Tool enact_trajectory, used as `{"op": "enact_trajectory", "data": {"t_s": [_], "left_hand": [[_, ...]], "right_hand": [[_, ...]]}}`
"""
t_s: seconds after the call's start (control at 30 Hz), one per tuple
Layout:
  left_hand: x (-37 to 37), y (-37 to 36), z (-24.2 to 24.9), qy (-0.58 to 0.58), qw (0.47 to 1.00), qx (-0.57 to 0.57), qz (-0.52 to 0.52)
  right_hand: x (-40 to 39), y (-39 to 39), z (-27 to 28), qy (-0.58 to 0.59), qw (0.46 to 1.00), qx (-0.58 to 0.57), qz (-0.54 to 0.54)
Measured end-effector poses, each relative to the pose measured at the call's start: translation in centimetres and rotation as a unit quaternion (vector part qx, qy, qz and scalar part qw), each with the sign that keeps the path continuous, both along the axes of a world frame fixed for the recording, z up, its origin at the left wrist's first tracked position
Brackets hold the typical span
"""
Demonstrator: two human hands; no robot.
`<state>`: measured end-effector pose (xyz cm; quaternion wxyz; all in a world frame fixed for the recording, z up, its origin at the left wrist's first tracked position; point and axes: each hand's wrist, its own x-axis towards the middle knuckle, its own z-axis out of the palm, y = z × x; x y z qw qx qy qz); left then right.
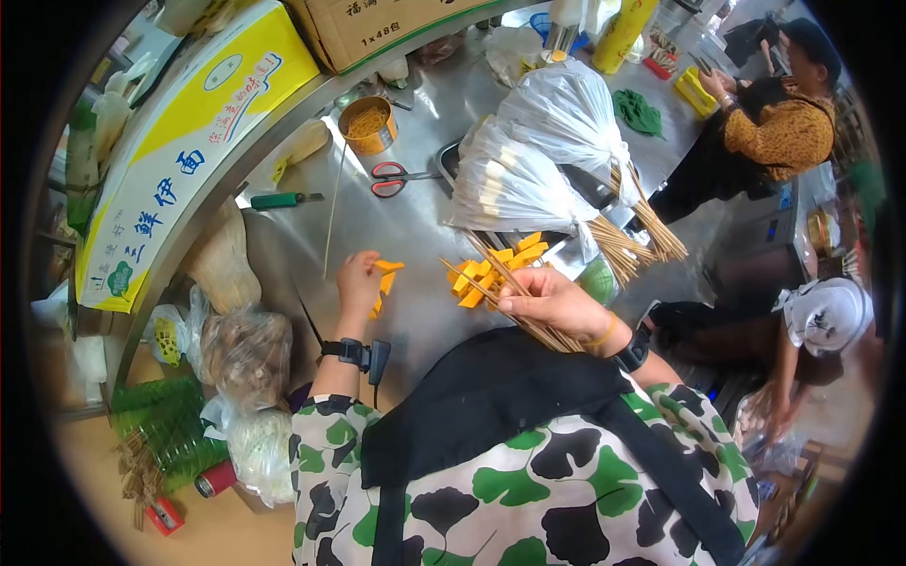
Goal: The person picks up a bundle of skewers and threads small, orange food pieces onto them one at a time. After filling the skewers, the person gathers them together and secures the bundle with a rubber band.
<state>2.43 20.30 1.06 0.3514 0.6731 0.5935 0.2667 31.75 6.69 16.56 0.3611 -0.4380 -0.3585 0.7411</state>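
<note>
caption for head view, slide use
Left hand holds orange pieces; right hand grips skewers over steel table.

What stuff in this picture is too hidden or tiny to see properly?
- Head view: the skewers in the right hand; fingers hide how many.
- Head view: inside the white bags; plastic hides the skewer tops.
- Head view: the tin; contents too small.
- Head view: left hand covers part of an orange piece.
</note>
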Motion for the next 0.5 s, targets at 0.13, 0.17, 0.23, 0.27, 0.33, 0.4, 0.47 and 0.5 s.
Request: {"op": "enact_trajectory", "data": {"t_s": [0.13, 0.17, 0.23, 0.27, 0.33, 0.4, 0.47, 0.5], "left_hand": [[0.4, -0.9, -0.5, 0.062, 0.988, 0.095, -0.107], [0.4, -0.9, -0.7, 0.088, 0.979, 0.123, -0.138], [0.8, -0.9, -0.4, 0.096, 0.981, 0.100, -0.137], [1.0, -0.8, -0.3, 0.101, 0.981, 0.089, -0.137], [1.0, -0.2, -1.0, 0.094, 0.991, 0.042, -0.084], [1.2, -0.1, -0.8, 0.110, 0.992, 0.049, -0.030], [1.5, -0.4, 0.4, 0.152, 0.982, 0.107, 0.022], [1.6, -0.7, 1.0, 0.184, 0.978, 0.103, 0.006]], "right_hand": [[0.3, 0.0, 0.2, -0.009, 1.000, 0.004, 0.010], [0.4, -0.1, 0.2, -0.012, 1.000, 0.004, 0.014], [0.2, -0.1, -0.6, -0.014, 1.000, 0.019, 0.014], [0.1, -0.2, -0.8, -0.015, 0.999, 0.026, 0.015], [0.0, -0.1, -0.8, -0.020, 0.999, 0.022, 0.024], [0.0, 0.0, -0.8, -0.027, 0.999, 0.019, 0.029], [0.0, 0.0, -0.7, -0.033, 0.999, 0.017, 0.027], [0.0, 0.0, -0.6, -0.031, 0.999, 0.011, 0.032]]}}
